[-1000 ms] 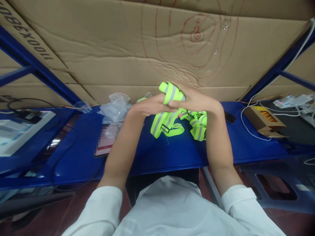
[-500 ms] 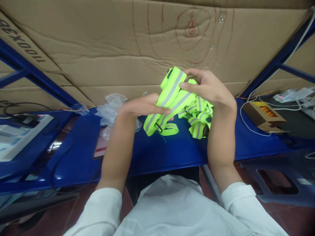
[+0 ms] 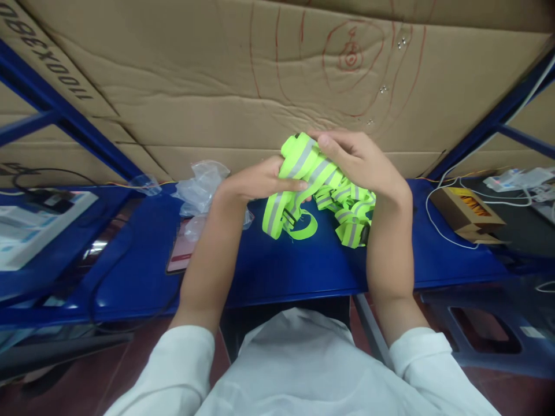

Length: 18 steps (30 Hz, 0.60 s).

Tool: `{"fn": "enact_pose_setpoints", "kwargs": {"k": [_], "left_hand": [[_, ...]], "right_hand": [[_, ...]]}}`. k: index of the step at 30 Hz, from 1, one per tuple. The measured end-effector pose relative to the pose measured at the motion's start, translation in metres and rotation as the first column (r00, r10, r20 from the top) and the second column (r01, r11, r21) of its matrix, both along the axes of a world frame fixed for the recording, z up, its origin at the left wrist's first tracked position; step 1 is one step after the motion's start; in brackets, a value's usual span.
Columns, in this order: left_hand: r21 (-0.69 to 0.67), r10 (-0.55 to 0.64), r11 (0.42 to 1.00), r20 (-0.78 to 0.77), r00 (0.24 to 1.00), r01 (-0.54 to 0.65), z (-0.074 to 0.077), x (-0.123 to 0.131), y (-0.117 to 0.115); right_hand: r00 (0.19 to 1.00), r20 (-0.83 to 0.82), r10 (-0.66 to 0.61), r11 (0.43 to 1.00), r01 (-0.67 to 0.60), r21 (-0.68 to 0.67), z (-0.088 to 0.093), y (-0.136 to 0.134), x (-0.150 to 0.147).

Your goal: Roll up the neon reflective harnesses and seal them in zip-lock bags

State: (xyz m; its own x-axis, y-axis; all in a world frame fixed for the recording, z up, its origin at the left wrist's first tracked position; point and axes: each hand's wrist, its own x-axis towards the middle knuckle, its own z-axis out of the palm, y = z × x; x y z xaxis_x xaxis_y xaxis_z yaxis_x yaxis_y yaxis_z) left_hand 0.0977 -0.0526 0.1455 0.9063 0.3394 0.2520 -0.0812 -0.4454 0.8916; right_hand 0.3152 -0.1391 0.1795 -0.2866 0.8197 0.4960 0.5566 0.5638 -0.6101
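Observation:
A neon-yellow reflective strap (image 3: 303, 167) with grey stripes is bunched between both hands above the blue table (image 3: 303, 260). My left hand (image 3: 255, 182) pinches the strap from the left, thumb pressed on its folded part. My right hand (image 3: 359, 159) closes over the top of the bundle from the right. More loops of the same strap (image 3: 351, 216) lie in a heap on the table under my right wrist, and one loose loop with a black buckle hangs down by my left hand.
Crumpled clear plastic bags (image 3: 203, 188) lie left of my hands, with a phone (image 3: 180, 257) beside them. A small cardboard box (image 3: 466, 214) and white cables sit at the right. A cardboard wall (image 3: 260, 86) stands behind the table.
My hands drew apart and lifted the strap, then came back together, folding it into a tighter bundle. The hanging loop shortened.

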Motion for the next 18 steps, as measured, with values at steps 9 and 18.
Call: {"fn": "enact_pose_setpoints", "kwargs": {"k": [9,18], "left_hand": [[-0.021,0.107,0.994,0.033,0.994,-0.107,0.004,0.007,-0.014],[-0.338,0.036,0.941,0.024,0.999,-0.026,-0.01,0.025,-0.02]], "right_hand": [[0.97,0.244,0.008,0.991,-0.041,0.13,-0.002,-0.007,-0.011],[0.987,-0.073,-0.145,0.986,0.15,0.067,0.007,-0.008,0.003]]}}
